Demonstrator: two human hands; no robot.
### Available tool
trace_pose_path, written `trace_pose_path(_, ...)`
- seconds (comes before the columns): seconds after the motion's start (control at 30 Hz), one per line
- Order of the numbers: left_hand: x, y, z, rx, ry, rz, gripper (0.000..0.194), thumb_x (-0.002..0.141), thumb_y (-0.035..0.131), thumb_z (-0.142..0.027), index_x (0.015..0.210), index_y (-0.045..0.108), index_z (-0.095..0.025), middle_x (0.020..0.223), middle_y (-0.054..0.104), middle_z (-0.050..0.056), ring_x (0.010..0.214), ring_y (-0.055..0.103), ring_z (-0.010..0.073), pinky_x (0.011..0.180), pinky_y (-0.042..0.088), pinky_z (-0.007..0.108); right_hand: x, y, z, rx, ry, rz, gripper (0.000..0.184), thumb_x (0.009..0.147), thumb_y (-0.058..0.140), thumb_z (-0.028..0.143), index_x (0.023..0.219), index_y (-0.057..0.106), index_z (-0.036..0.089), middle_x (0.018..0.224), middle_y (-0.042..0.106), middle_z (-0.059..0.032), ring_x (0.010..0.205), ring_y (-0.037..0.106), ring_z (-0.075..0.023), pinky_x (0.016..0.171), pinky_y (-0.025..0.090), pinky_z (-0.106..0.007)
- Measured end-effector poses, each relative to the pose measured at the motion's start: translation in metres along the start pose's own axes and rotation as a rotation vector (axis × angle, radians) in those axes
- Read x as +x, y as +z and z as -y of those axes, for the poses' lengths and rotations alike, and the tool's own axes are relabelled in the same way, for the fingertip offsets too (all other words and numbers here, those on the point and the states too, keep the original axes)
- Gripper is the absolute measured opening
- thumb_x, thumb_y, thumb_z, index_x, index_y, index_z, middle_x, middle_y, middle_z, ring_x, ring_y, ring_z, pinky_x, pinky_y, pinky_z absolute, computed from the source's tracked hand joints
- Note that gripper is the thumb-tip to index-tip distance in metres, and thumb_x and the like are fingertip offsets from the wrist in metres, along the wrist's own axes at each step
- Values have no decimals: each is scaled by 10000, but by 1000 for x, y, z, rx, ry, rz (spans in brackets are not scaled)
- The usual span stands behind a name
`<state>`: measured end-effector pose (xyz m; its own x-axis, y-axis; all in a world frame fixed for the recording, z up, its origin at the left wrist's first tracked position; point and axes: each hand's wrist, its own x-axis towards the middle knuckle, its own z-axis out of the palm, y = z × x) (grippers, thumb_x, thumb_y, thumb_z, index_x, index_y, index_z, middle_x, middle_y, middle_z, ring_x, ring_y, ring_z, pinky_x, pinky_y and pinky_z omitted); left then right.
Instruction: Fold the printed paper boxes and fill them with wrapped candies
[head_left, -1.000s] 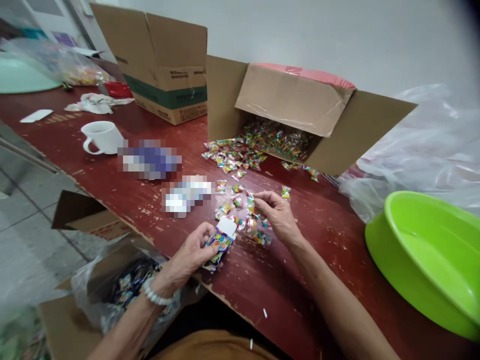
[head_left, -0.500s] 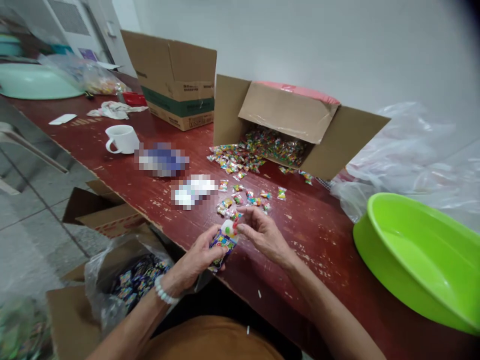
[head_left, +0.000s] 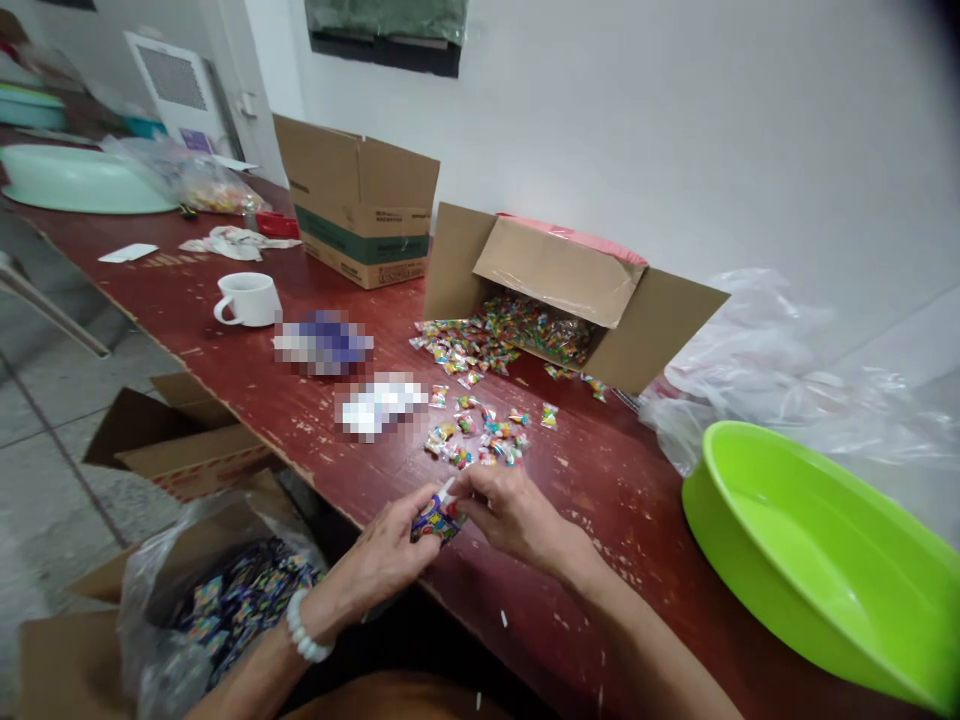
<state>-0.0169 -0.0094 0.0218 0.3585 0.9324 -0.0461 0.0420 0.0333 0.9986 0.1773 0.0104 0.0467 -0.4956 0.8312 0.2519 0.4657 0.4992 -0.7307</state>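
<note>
My left hand (head_left: 390, 553) grips a small colourful packet (head_left: 433, 521) with a white top near the front edge of the dark red table (head_left: 622, 500). My right hand (head_left: 506, 510) pinches the packet's open top, fingers closed on it. Just beyond my hands lie several small wrapped candies (head_left: 480, 440) scattered on the table. Further back, a cardboard box on its side (head_left: 570, 290) spills a heap of the same candies (head_left: 495, 335).
A bright green basin (head_left: 817, 570) sits at the right, crumpled clear plastic (head_left: 787, 380) behind it. A white mug (head_left: 251, 298), an upright cardboard box (head_left: 360, 210) and a pale green basin (head_left: 75, 180) stand at the left. Below the table edge, a bag-lined box (head_left: 217, 590) holds filled packets.
My right hand has come back from the loose candies to the packet's top. Both hands and the packet have drawn closer to the table's front edge. The view has tilted up.
</note>
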Motion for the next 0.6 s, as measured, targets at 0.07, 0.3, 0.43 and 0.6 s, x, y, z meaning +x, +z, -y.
trace_pose_path(0.07, -1, 3, -2, -55, -27, 35, 285, 662, 673, -211, 938, 736, -181, 758, 675, 10, 749, 590, 194, 668, 474, 245, 2, 4, -2, 233, 61, 36, 106, 850, 655, 229, 953, 631, 214, 778, 719, -10, 676, 662, -154, 641, 510, -270)
trace_pose_path(0.3, -2, 8, -7, -554, -232, -145, 375, 804, 688, -493, 931, 735, -144, 755, 716, 49, 660, 610, 176, 605, 485, 264, 4, 6, -6, 676, 343, -358, 429, 708, 814, 404, 1034, 593, 233, 870, 656, -1, 724, 600, -135, 635, 489, -254)
trace_pose_path(0.43, -2, 10, -2, -576, -172, -133, 318, 795, 734, -429, 919, 753, -137, 829, 744, 49, 673, 630, 160, 621, 501, 245, -2, 28, -4, 811, 480, -235, 502, 645, 849, 402, 1053, 623, 217, 879, 649, -11, 721, 589, -143, 610, 478, -250)
trace_pose_path(0.6, -1, 14, 6, -606, -168, -160, 283, 805, 752, -362, 984, 725, -144, 870, 737, 36, 657, 635, 132, 605, 526, 223, -8, 49, -1, 650, 314, -359, 257, 788, 747, 426, 933, 695, 220, 877, 696, -31, 804, 630, -185, 740, 511, -311)
